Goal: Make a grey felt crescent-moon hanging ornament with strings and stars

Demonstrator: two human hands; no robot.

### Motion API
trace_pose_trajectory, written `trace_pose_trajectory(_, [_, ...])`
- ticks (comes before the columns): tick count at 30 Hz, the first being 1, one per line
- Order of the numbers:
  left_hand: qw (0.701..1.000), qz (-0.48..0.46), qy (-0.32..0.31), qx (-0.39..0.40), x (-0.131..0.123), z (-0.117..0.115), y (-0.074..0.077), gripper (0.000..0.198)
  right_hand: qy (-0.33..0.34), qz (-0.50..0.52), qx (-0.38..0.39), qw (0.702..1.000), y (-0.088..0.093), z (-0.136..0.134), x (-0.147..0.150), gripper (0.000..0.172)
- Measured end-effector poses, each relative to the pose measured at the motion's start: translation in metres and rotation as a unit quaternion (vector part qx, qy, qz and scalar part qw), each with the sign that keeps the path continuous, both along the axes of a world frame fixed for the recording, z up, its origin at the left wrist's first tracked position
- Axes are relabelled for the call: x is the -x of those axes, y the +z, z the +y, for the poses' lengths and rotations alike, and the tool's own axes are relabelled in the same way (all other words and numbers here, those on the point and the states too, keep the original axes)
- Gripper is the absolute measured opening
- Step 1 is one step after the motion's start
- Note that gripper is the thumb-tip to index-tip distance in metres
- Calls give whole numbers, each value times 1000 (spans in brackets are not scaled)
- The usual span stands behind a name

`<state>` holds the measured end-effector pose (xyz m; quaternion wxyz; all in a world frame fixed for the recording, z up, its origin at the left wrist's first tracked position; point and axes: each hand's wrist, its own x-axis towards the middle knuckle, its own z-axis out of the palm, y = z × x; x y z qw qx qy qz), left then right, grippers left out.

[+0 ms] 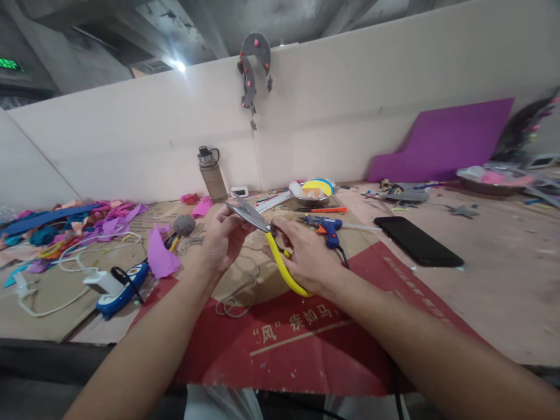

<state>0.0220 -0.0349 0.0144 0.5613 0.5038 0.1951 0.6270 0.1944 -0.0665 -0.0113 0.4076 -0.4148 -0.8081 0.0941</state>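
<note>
My right hand is closed round the yellow handles of a pair of scissors. The metal blades are apart and point up to the left, above the cardboard. Close by the blades, my left hand has its fingers bent together in a pinch; whatever is between them is too small or hidden to make out. Loose grey yarn lies in loops below and between both hands. A grey yarn ball sits to the left of my left hand. Just beyond my right hand lies a blue glue gun.
Red-printed cardboard covers the table's front. A black phone lies right; a blue power strip with cables and felt scraps lie left. Behind stand a bottle and a bowl. Purple sheet leans on the partition.
</note>
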Motion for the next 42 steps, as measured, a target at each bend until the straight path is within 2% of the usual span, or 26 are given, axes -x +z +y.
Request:
trace_pose_trajectory(10, [999, -31, -35, 3, -1, -3, 1, 15, 35, 25, 27, 999, 1, -3, 0, 34])
trace_pose_trajectory(15, [999, -35, -11, -14, 1, -1, 0, 19, 46, 34, 36, 998, 0, -2, 0, 32])
trace_pose_trajectory(19, [999, -38, -22, -22, 0, 0, -1, 17, 50, 40, 42, 997, 0, -2, 0, 32])
trace_pose_trajectory(25, [999, -39, -16, -19, 0, -2, 0, 17, 59, 37, 7, 998, -1, -2, 0, 39])
trace_pose_trajectory(30, [999, -40, -4, -11, 0, -4, 2, 18, 71, 43, 19, 996, 0, -3, 0, 34])
trace_pose_trajectory(42, [999, -26, -7, -33, 1, -3, 2, 15, 43, 22, 18, 999, 1, -4, 0, 35])
